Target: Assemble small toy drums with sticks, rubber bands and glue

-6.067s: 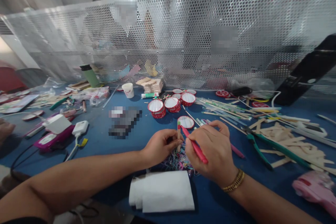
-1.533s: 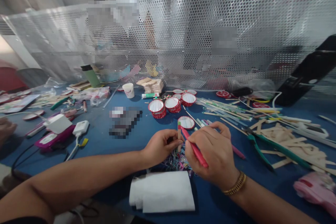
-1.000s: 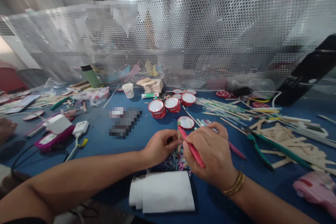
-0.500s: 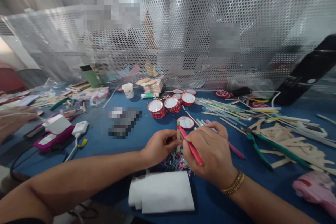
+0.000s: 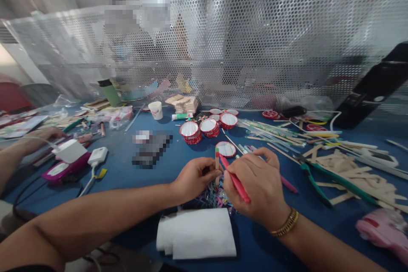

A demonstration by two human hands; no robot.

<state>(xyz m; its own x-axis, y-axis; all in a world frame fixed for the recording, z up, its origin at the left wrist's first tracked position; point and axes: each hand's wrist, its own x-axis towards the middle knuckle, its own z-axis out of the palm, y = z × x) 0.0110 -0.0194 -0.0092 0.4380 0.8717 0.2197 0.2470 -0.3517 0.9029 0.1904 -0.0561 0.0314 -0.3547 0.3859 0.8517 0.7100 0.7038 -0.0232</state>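
Between the fingers and thumb of my left hand (image 5: pixel 196 178) stands a wooden craft stick (image 5: pixel 217 162), upright, its top coloured green with red below. My right hand (image 5: pixel 256 182) is closed around a red marker (image 5: pixel 236 180), whose tip points up and left, close beside the stick. Whether the tip touches the wood I cannot tell. Behind the stick lies a round red-rimmed piece with a white top (image 5: pixel 226 149). Colourful shredded strips (image 5: pixel 212 197) lie under my hands, and a folded white cloth (image 5: pixel 196 233) is nearer to me.
Several red-rimmed round pieces (image 5: pixel 208 126) stand behind, near a paper cup (image 5: pixel 156 110). Green-handled pliers (image 5: pixel 318 180) and loose craft sticks (image 5: pixel 360 172) lie to the right. At left are a white adapter (image 5: pixel 70 151) and another person's hand (image 5: pixel 41 141). A perforated metal screen (image 5: pixel 216 51) borders the table.
The marker and my right hand have shifted slightly right, away from the stick's coloured top. My left hand keeps its place. The other person's hand at left has moved right.
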